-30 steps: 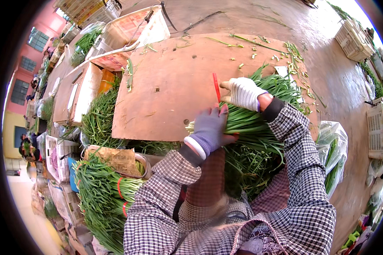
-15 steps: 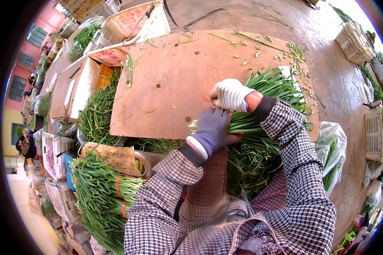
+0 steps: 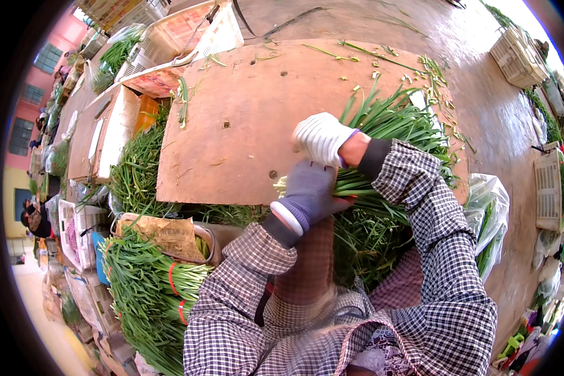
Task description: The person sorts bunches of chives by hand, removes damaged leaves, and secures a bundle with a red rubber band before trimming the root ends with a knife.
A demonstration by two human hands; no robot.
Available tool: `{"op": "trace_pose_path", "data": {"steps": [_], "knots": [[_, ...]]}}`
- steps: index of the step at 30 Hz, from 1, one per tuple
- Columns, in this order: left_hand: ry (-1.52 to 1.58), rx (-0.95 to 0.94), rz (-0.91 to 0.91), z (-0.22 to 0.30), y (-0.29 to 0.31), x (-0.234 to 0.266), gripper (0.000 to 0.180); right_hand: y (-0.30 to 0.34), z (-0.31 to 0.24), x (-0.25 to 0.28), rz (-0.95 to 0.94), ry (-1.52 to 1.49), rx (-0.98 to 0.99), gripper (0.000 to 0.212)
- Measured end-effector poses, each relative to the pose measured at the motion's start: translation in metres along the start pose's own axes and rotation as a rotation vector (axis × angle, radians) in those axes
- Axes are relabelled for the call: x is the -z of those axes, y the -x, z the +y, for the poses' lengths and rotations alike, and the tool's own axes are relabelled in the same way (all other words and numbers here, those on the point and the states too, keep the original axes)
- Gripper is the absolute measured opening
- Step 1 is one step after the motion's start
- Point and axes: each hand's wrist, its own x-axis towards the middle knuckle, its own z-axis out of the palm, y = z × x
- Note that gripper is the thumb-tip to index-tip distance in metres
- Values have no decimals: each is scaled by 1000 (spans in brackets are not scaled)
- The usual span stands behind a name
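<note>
A bunch of long green garlic chives lies across the right part of the board, its pale stem ends pointing left. My left hand, in a grey-purple glove, is wrapped round the stems near their cut ends. A small bit of red shows by its thumb. Just above it, my right hand, in a white knitted glove, is closed over the stems. Motion blurs its fingertips, and whatever they hold is hidden. Banded bundles of chives with red bands are piled at my lower left.
The brown wooden board carries trimmings along its far and right edges. Loose greens lie beside its left edge. A white crate stands at the far left. A clear plastic bag of greens is at the right, beyond the board.
My right hand has shifted slightly left and up over the stems and is now blurred. The red strip near its fingertips no longer shows. My left hand keeps its grip.
</note>
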Motion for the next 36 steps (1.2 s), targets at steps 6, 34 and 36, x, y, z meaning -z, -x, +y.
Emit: {"op": "trace_pose_path", "data": {"steps": [6, 34, 36], "knots": [[7, -54, 78, -2, 4, -3, 79, 4, 1, 22, -135, -146, -184, 20], [-15, -24, 142, -12, 6, -24, 101, 163, -74, 26, 116, -245, -388, 30], [-116, -17, 98, -12, 3, -25, 102, 160, -71, 10, 256, -186, -407, 33]]}}
